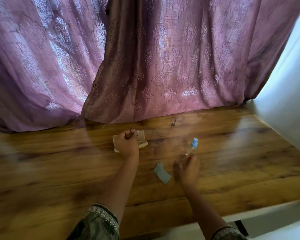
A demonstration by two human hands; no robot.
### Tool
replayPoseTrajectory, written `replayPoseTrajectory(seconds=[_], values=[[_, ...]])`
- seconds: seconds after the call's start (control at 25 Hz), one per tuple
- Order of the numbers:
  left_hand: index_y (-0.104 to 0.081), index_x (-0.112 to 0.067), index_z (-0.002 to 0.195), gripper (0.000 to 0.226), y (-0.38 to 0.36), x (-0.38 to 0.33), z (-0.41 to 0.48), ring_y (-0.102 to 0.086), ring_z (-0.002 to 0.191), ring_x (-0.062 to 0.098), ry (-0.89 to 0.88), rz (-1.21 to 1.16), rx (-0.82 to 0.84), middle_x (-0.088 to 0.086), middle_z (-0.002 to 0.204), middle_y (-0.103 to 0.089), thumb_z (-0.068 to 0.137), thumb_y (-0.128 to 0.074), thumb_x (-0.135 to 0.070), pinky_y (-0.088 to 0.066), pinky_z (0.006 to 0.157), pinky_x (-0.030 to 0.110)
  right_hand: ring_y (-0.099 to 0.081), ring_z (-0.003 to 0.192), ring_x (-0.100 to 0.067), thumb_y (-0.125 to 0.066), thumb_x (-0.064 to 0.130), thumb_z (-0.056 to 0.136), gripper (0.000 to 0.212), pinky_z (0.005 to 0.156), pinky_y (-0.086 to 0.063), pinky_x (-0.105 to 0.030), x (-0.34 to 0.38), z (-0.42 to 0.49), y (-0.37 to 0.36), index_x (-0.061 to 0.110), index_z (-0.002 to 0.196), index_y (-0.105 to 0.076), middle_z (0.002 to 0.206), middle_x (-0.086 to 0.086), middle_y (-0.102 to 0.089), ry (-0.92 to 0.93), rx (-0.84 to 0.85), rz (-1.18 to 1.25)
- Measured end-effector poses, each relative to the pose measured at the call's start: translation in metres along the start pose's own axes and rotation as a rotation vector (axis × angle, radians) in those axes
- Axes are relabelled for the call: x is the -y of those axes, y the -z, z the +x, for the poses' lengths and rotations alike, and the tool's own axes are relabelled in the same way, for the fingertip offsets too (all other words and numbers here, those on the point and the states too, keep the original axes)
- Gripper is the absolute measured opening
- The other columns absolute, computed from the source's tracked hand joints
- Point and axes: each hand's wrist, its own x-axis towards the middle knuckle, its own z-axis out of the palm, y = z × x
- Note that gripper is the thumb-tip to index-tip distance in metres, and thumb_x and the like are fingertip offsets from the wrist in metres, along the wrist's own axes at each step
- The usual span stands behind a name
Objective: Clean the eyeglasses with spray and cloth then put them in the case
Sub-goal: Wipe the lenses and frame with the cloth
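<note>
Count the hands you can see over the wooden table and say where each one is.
2. The left hand is over the cream case, holding one temple of the eyeglasses. The right hand is blurred, beside the spray bottle, right of the cloth.

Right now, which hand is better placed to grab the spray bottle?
The right hand. It is open just below the spray bottle, while the left hand is busy holding the glasses over the case.

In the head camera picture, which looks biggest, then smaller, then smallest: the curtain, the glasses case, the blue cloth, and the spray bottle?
1. Curtain, by far.
2. Glasses case, though the left hand hides part.
3. Blue cloth and spray bottle look about alike; the bottle is blurred, so I can't rank them.
</note>
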Motion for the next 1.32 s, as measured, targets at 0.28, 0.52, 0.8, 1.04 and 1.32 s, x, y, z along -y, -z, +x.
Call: replayPoseTrajectory(seconds=[0.28, 0.52, 0.8, 1.04, 1.32], values=[[-0.068, -0.001, 0.079, 0.009, 0.005, -0.002, -0.007, -0.059, 0.067, 0.009, -0.037, 0.050, -0.002, 0.000, 0.073, -0.064, 0.072, -0.073, -0.004, -0.053, 0.069, 0.025, -0.045, 0.118, -0.026, -0.054, 0.022, 0.088, 0.042, 0.095, -0.044, -0.038, 0.011, -0.020, -0.022, 0.014, 0.128, -0.045, 0.132, -0.008, -0.045, 0.278, 0.445, -0.363], [-0.068, 0.000, 0.082, 0.010, 0.010, -0.007, -0.013, -0.053, 0.062, -0.002, -0.074, 0.062, -0.008, -0.002, 0.074, -0.062, 0.073, -0.072, -0.003, -0.044, 0.055, 0.005, -0.037, 0.129, -0.025, -0.053, 0.023, 0.089, 0.040, 0.101, -0.038, -0.035, 0.007, -0.035, -0.019, 0.021, 0.129, -0.048, 0.138, -0.006, -0.042, 0.400, 0.552, -0.545], [-0.067, 0.002, 0.084, 0.010, 0.009, -0.012, -0.023, -0.049, 0.063, -0.003, -0.083, 0.070, 0.028, -0.011, 0.070, -0.053, 0.076, -0.070, -0.003, -0.042, 0.055, -0.001, -0.064, 0.069, -0.022, -0.058, 0.009, 0.085, 0.017, 0.056, -0.041, -0.022, 0.046, -0.033, 0.005, 0.012, 0.100, -0.067, 0.098, -0.009, -0.067, 0.448, 0.201, -0.117], [-0.065, 0.005, 0.082, 0.007, 0.008, -0.021, -0.034, -0.052, 0.064, -0.002, -0.140, 0.066, 0.056, -0.003, 0.074, -0.059, 0.076, -0.068, 0.002, -0.048, 0.062, 0.006, -0.058, 0.070, -0.010, -0.064, 0.009, 0.082, 0.016, 0.060, -0.046, -0.015, 0.126, -0.016, 0.027, 0.009, 0.098, -0.058, 0.082, 0.003, -0.063, 0.526, 0.115, 0.215], [-0.066, 0.001, 0.081, 0.006, 0.009, -0.023, -0.034, -0.063, 0.074, 0.016, -0.189, 0.005, 0.104, 0.011, 0.082, -0.069, 0.075, -0.068, 0.002, -0.052, 0.071, 0.020, -0.056, 0.067, -0.020, -0.060, 0.010, 0.084, 0.011, 0.050, -0.035, -0.014, 0.143, -0.008, 0.018, 0.004, 0.091, -0.066, 0.093, -0.010, -0.062, 0.620, 0.062, -0.048]])
